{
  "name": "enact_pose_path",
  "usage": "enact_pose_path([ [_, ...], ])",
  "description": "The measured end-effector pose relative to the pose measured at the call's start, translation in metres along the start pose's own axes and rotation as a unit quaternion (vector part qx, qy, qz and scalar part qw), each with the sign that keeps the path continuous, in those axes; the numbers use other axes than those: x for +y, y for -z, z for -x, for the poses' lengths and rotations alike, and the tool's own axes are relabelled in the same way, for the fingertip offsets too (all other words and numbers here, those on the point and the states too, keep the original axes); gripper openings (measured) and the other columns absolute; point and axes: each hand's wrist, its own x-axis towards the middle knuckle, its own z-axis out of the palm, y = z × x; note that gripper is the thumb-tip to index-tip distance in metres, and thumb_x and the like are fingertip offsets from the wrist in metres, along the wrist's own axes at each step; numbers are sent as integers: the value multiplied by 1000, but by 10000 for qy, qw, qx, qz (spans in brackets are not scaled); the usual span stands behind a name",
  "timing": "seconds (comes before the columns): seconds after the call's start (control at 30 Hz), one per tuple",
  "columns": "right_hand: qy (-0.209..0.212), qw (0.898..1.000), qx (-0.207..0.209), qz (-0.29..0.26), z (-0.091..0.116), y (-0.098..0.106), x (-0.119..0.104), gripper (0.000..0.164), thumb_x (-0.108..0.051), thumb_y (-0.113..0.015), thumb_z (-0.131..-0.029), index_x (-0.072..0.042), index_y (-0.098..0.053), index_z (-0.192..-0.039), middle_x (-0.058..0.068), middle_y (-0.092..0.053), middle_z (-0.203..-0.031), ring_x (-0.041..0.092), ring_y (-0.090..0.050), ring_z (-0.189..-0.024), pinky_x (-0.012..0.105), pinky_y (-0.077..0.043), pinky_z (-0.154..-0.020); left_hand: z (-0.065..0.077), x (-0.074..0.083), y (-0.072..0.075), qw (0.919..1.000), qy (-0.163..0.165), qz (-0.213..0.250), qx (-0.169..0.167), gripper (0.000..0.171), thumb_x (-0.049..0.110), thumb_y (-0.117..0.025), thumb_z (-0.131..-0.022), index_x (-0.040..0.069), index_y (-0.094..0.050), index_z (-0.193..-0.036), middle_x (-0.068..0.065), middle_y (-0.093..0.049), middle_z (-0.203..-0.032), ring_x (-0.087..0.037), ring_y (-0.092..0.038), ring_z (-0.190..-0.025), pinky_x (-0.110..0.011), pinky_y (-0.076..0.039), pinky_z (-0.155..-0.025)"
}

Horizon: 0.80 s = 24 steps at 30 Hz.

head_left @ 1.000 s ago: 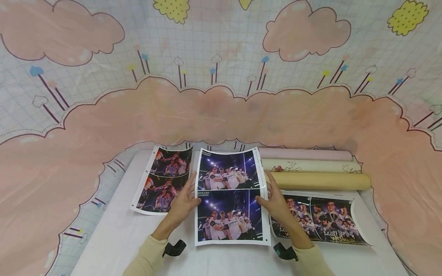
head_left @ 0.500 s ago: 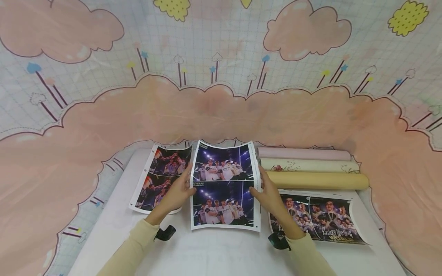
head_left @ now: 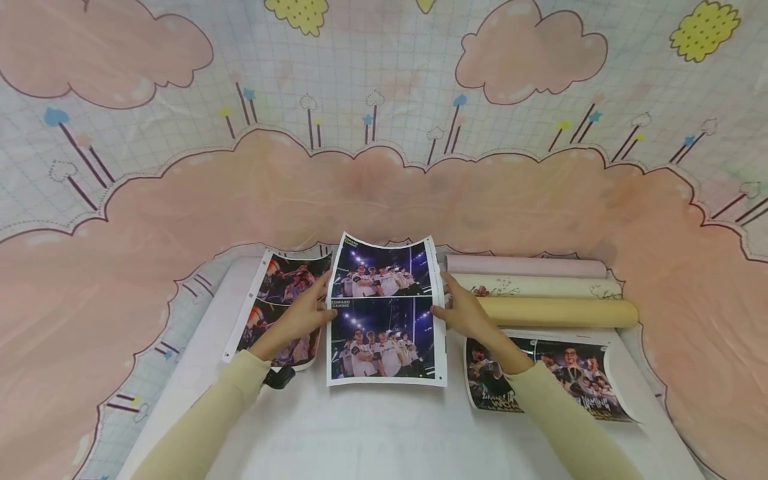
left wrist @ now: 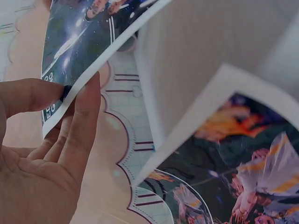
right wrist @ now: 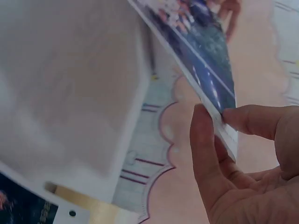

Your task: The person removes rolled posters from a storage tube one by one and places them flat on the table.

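A glossy printed sheet (head_left: 384, 333) with two matching group photos, one above the other, is held up over the middle of the table. My left hand (head_left: 306, 310) pinches its left margin between thumb and fingers, as the left wrist view shows. On the opposite margin my right hand (head_left: 462, 310) pinches the sheet with thumb on the printed face and fingers behind. The sheet bows slightly between the hands, its top edge tilted away. Behind my left hand lies a second photo sheet (head_left: 294, 277); under my right forearm is a third, wide photo sheet (head_left: 576, 380).
Three rolls lie at the back right: a yellow roll (head_left: 558, 312), a cream floral roll (head_left: 540, 285) and a pale pink roll (head_left: 528, 266). The white table (head_left: 372, 440) ends against a cloud-patterned cloth (head_left: 390, 193) behind and at the sides.
Both hands have carried the held sheet away from me, up in the head view and slightly left. The other sheets and the rolls stay where they were.
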Motion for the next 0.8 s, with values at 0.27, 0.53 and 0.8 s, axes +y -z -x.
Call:
enact_pose_path([
  [0.27, -369, 9988, -241, 213, -27, -4, 10, 77, -9, -68, -88, 1, -25, -152, 20, -61, -109, 27, -66, -61, 29, -51, -50, -21, -13, -1, 9969, 144, -769, 88, 89, 2, -68, -84, 2, -16, -156, -32, -54, -133, -15, -63, -69, -28, -52, -57],
  [0.53, -401, 9943, -146, 974, -48, -22, 21, 74, -14, -68, -86, 6, -32, -148, 27, -64, -121, 34, -65, -100, 47, -54, -88, -38, -33, -6, 9919, 297, -1225, 152, 79, 3, -68, -84, -9, -25, -150, -26, -67, -103, -18, -65, -59, -29, -53, -54],
  [0.8, -647, 9873, -89, 1446, -57, -38, 27, 67, -10, -69, -81, 8, -42, -139, 30, -64, -121, 39, -67, -99, 49, -55, -87, -44, -40, -13, 9766, -59, -2065, 592, 62, 4, -70, -80, -16, -47, -134, -24, -66, -97, -22, -63, -71, -35, -54, -64],
])
